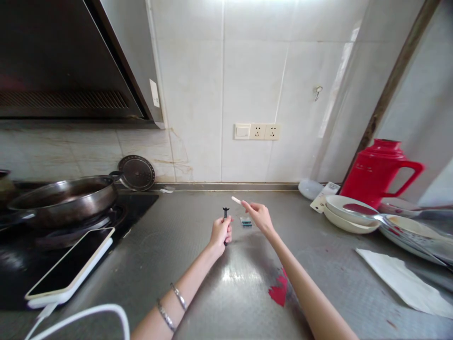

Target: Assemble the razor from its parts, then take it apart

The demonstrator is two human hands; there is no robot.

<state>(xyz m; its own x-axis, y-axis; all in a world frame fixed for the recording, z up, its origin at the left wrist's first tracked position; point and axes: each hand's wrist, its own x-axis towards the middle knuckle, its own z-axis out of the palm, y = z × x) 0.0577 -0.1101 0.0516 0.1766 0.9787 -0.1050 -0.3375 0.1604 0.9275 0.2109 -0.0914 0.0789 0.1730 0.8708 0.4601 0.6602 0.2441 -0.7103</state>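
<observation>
My left hand (220, 232) is wrapped round a black razor handle (225, 212), held upright. Its small forked top shows above my fingers, and a bit of the lower end shows below. To its right, my right hand (257, 215) pinches a short white stick (236, 200) that points up and left, toward the forked top but apart from it. I cannot make out exactly what the stick is. Between and behind my hands, a small clear packet (246, 222) with blue-green pieces lies on the metal counter (187, 236).
On the left, a steel pan (67, 198) sits on the hob, with a charging phone (71, 267) in front. At the right stand a red thermos (375, 172), stacked bowls (350, 215) and a white paper sheet (399, 278). A red scrap (279, 290) lies near my right forearm.
</observation>
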